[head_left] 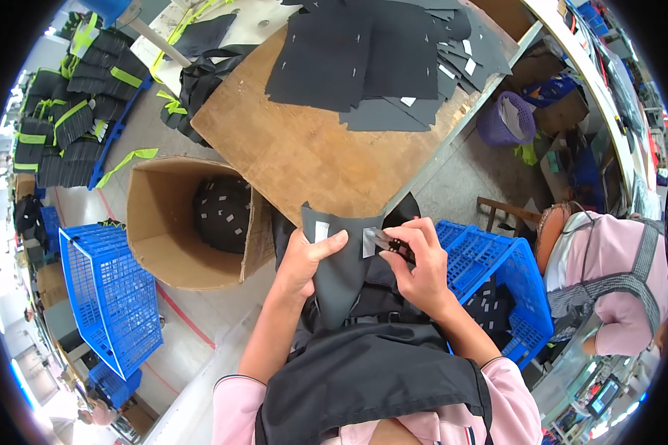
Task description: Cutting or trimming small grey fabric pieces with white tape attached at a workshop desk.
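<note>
The left hand pinches a dark fabric piece at the counter edge while the right hand grips a small black tool at its white label. Keeping the fabric taut should steady the tool's bite.

Cardboard box: open, brown, at nine o'clock from the hands, holding dark pieces.
Box labels: small white rectangles on those pieces.
White label: on the held grey piece, centre.
Table labels: white rectangles, one o'clock.
Screen: small, lit, five o'clock.
</note>
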Demonstrator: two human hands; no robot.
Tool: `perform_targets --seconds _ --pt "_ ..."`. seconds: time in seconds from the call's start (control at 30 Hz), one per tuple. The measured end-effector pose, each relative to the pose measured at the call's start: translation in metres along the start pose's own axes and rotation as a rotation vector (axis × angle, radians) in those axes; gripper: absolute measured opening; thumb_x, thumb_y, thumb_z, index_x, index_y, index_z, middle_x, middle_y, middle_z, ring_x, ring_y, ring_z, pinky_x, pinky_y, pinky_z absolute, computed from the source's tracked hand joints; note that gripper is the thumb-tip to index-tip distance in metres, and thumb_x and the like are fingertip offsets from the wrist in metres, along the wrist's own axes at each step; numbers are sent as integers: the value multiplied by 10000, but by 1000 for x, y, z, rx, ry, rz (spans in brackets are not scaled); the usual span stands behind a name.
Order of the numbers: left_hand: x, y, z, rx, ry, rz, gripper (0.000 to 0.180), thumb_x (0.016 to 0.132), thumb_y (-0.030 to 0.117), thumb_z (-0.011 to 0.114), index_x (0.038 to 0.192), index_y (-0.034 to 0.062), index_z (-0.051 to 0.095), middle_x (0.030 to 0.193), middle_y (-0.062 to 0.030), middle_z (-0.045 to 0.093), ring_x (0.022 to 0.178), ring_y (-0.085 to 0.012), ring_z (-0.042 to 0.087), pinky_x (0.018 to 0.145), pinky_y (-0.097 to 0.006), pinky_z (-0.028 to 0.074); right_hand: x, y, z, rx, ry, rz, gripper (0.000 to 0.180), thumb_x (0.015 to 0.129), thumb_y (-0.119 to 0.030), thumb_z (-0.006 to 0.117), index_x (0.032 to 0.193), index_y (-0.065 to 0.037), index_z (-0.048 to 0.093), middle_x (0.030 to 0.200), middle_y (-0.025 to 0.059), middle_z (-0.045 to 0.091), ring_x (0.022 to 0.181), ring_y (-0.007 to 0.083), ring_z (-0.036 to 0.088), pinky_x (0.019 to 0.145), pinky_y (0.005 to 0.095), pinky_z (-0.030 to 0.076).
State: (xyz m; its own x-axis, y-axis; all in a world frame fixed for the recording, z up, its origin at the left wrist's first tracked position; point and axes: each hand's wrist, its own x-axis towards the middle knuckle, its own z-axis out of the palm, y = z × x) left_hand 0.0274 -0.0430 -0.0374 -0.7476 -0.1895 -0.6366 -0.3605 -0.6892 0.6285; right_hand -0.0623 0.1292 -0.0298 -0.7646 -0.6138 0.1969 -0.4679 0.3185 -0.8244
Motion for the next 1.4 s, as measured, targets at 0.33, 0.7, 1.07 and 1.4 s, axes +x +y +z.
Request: perform_targets --seconds 0.33,0.7,1.07,1.4 --pt "2 -5 -1 -135 -10 77 244 797 67 655 1006 44 532 881 -51 597 777 -137 586 684 -273 490 -2 5 1 -66 56 -163 298 662 -47 713 940 -57 608 746 74 533 603 224 547 510 311 435" --pt "-4 -4 3 46 86 210 234 803 64 653 1006 63 536 831 4 550 743 -73 513 670 -224 432 7 0 -2 -258 13 -274 275 652 -71 708 910 -67 613 754 60 539 581 219 519 511 301 409" --pt "-6 6 5 124 55 209 236 804 63 641 1019 57 545 836 -1 555 747 -78 517 679 -227 437 30 0 -18 -250 -139 -368 280 621 -77 713 883 -83 616 748 27 541 585 199 507 520 291 388" --pt "-12 24 -42 191 255 292 263 756 13 628 1010 31 565 901 -54 598 794 -133 569 738 -279 473 59 7 -21 9 -357 -6 215 692 -59 694 887 -82 606 779 61 528 677 251 576 605 327 467"
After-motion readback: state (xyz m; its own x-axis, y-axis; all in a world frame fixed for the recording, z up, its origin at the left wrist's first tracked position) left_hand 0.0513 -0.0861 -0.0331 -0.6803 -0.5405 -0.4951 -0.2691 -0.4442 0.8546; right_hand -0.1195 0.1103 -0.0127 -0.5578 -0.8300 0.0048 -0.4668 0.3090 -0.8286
